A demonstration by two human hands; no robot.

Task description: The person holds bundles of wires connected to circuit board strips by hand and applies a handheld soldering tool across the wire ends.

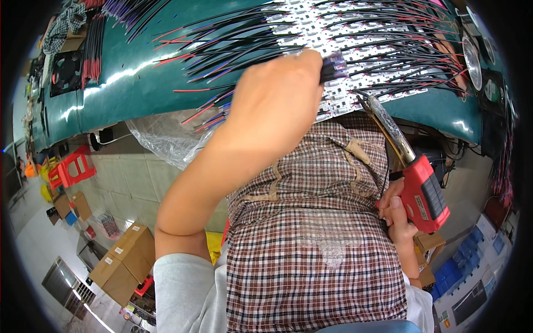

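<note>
Soldering, apparently. Right hand [396,215] grasps red soldering gun [425,194]; left hand [277,91], grip: cannot tell. White boards [304,22] beneath its fingers likely need steadying next.

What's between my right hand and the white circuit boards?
In the head view, the red soldering gun: your right hand holds it, with its metal front pointing toward the white circuit boards.

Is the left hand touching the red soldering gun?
Apart: the head view shows white circuit boards in the gap between the left hand and the red soldering gun.
</note>
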